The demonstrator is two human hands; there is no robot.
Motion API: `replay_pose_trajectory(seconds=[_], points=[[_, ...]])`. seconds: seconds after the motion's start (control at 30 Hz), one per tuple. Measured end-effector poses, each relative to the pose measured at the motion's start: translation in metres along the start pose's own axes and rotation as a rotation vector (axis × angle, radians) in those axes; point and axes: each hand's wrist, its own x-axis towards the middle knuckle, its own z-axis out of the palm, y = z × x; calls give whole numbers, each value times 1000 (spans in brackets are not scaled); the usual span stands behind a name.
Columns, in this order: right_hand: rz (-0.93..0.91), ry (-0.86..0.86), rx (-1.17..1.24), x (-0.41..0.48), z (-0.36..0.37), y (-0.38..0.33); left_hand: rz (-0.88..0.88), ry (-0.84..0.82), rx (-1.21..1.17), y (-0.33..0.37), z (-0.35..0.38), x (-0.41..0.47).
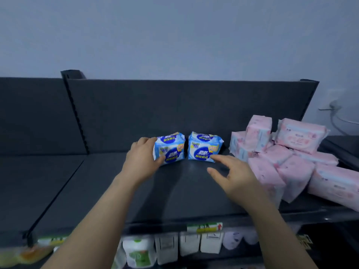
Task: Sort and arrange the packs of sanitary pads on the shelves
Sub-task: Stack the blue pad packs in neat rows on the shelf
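Observation:
Two blue-and-white packs of pads stand side by side on the dark top shelf (108, 183). My left hand (142, 157) grips the left blue pack (171, 147) from its left side, thumb on the front. The right blue pack (205, 148) stands free a small gap away. Just in front of it hovers my right hand (233, 176), fingers spread and relaxed, the fingertip close to the pack's lower right corner. A loose heap of pink packs (281, 158) lies at the right of the shelf.
The shelf has a dark back panel (174, 107) and a slotted upright post (77, 117) at the left. Below the front edge, a lower shelf holds white and green packages (139, 251) and price tags (204, 227). A cable (336, 115) hangs on the wall at right.

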Motion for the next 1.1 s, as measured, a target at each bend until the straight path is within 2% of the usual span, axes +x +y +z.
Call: replay_pose_trajectory(seconds=[0.07,0.3,0.57,0.7,0.83,0.9,1.1], points=[[35,52,-19,15,12,2,0,-56,36,-10,10,32],[127,25,-87,50,35,23,-15,-268,75,-25,52,102],[87,-39,-174,108,53,45,-87,-290,-27,-27,57,116],[58,-53,-239,144,66,53,-114,-209,-143,-35,39,107],[130,-205,-442,168,85,61,-128,-118,-210,-44,27,94],[129,-224,-516,171,93,67,-129,-89,-236,-49,24,88],[64,-39,-506,157,102,73,-115,-15,-341,-56,18,77]])
